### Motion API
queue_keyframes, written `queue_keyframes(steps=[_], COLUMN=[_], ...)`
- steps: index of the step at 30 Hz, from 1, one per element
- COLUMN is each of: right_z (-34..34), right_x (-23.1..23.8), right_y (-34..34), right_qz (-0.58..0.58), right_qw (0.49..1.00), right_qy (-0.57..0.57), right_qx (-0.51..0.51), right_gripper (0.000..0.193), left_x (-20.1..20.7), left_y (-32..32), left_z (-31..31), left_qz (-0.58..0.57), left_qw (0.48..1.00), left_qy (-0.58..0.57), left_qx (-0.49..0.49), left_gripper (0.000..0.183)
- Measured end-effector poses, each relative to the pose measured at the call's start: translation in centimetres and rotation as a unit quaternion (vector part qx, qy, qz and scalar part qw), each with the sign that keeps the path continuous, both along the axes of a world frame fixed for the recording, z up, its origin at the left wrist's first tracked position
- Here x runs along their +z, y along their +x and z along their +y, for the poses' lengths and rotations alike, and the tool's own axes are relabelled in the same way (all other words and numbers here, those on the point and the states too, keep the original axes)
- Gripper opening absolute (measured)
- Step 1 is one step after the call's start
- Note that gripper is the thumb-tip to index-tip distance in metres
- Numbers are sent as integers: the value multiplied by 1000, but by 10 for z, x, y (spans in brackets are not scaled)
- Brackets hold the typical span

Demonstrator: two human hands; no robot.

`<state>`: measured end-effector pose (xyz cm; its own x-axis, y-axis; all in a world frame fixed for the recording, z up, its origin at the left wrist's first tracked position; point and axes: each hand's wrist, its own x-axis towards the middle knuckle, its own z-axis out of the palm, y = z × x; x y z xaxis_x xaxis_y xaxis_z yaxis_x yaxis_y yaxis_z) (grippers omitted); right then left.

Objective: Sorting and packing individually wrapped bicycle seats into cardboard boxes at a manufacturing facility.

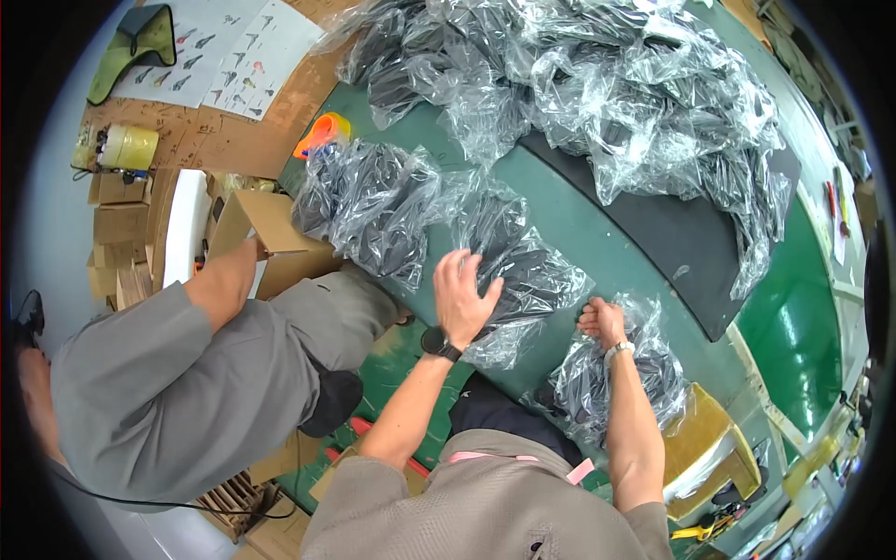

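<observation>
Two crinkled, clear-wrapped dark bundles (pixel 537 283) glisten by the spread left hand (pixel 460 303) and curled right hand (pixel 607 323).

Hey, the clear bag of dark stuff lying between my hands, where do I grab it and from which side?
I'd cup the bag around its filled middle, probably from the left with your left hand, which is open at that side. Dark contents bulge in the middle, while the clear edges look thin and crinkled.
</observation>
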<state>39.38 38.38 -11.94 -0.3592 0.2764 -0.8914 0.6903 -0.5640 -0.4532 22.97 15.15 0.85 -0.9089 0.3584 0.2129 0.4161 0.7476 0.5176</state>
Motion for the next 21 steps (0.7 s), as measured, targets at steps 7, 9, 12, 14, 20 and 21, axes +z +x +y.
queue_keyframes(steps=[7, 9, 12, 14, 20, 21], right_z=[1, 2, 2, 3, -6, -11], right_x=[4, 2, 2, 4, 4, 5], right_y=[-7, -10, -7, -7, -2, 0], right_qz=[-4, -5, -4, -7, 17, 29], right_qw=[1000, 1000, 1000, 1000, 999, 998], right_qy=[1, 0, 0, -3, 27, 51], right_qx=[12, 15, 2, -6, -15, -19], right_gripper=[32, 32, 41, 48, 69, 70], left_x=[-49, -68, -63, -41, -82, -95], left_y=[36, 38, 32, 6, -49, -50], left_z=[33, 25, 19, 20, 19, 14], left_qz=[-149, -151, -173, -121, -112, -115], left_qw=[988, 988, 985, 992, 992, 992], left_qy=[6, -20, 4, 23, -21, -33], left_qx=[-29, -3, -22, -19, 51, 50], left_gripper=[70, 74, 69, 64, 70, 74])
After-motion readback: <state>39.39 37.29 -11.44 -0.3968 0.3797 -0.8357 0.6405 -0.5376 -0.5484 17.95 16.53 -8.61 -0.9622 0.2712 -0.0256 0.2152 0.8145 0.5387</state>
